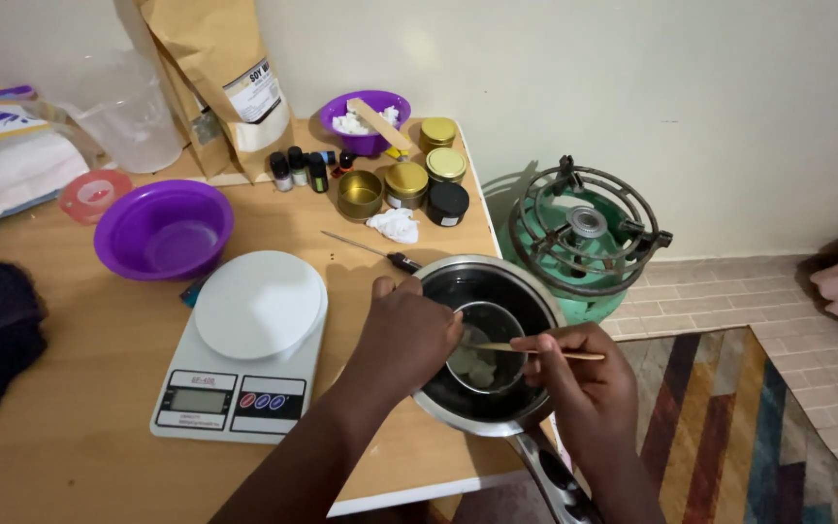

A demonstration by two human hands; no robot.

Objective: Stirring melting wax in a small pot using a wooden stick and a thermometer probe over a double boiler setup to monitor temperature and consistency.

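A steel saucepan (526,283) stands at the table's right edge, its handle pointing toward me. Inside it sits a smaller metal cup (490,320) holding pale wax chunks (477,369). My left hand (407,335) grips the cup's rim from the left. My right hand (584,378) holds a thin wooden stick (508,346) that reaches into the cup over the wax.
A white kitchen scale (249,340), purple bowl (164,230), thermometer probe (366,247), small tins (407,180), dark dropper bottles (300,170), a second purple bowl with white flakes (366,121) and paper bags (220,78) crowd the table. A green gas burner (579,238) stands on the floor right.
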